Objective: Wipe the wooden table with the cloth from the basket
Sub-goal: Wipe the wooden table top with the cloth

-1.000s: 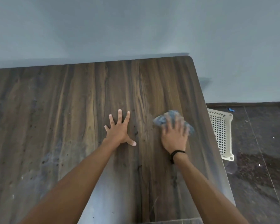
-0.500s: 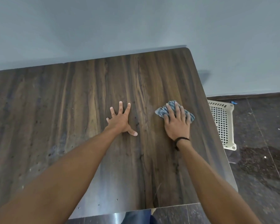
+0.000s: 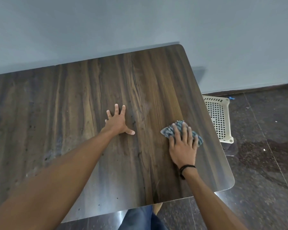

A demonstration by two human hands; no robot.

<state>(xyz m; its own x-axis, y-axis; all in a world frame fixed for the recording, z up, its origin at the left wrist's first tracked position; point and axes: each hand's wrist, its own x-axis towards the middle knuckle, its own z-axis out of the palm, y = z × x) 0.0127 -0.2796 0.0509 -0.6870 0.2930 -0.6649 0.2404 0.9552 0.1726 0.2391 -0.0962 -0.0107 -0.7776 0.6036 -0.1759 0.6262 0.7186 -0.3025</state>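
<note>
Right hand (image 3: 183, 146) is laid palm down on the cloth (image 3: 169, 132), with the fingers (image 3: 176, 132) spread flat across it and not curled around it; the cloth is pressed against the bench (image 3: 73, 100) rather than gripped. A crumpled blue-and-grey pad is formed by the cloth, and its edges are seen past the fingertips at ten o'clock and at three o'clock of the hand. A dark band (image 3: 186, 167) is worn on the right wrist.

Left hand (image 3: 117, 123) is placed flat on the bare wood, well apart from the cloth, at nine o'clock of the right hand. Its fingers are fanned wide and its thumb is stretched out toward three o'clock. Nothing is held by it.

Dark streaked wood grain is shown over the bench top, and pale smears are seen on it at eight o'clock of the left hand. The cloth is found near the right edge of the bench, at about three o'clock of the bench's middle.

A cream plastic basket (image 3: 218, 118) with a gridded wall is seen on the dark tiled floor (image 3: 264, 163), just beyond the right edge of the bench, at two o'clock of the cloth. Whether anything lies in it cannot be told. A grey wall (image 3: 140, 22) is seen behind the bench at twelve o'clock.
</note>
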